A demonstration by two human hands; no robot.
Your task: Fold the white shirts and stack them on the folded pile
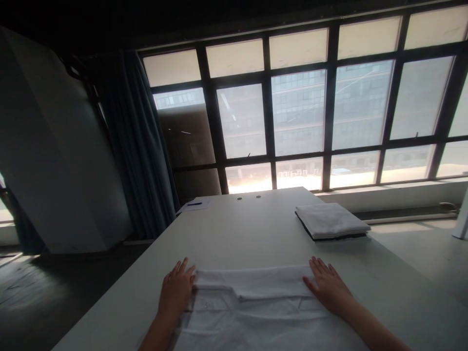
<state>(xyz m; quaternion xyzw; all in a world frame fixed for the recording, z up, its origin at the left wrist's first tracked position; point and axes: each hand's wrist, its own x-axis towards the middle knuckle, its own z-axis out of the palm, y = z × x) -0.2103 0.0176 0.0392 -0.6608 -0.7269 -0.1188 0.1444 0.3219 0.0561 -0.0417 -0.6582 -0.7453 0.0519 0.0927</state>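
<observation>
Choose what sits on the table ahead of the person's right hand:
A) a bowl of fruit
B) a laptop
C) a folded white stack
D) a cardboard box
C: the folded white stack lies on the table ahead of the right hand, with a dark layer showing under its white top.

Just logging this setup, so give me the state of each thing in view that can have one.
left hand: open, flat on the shirt's folded edge
right hand: open, fingers spread, on the same edge
white shirt: lying flat on the table, top folded over
white cloth stack: folded, on dark cloth
curtain: drawn aside, hanging by the window
sheet of paper: lying flat, a blue pen on it
</observation>
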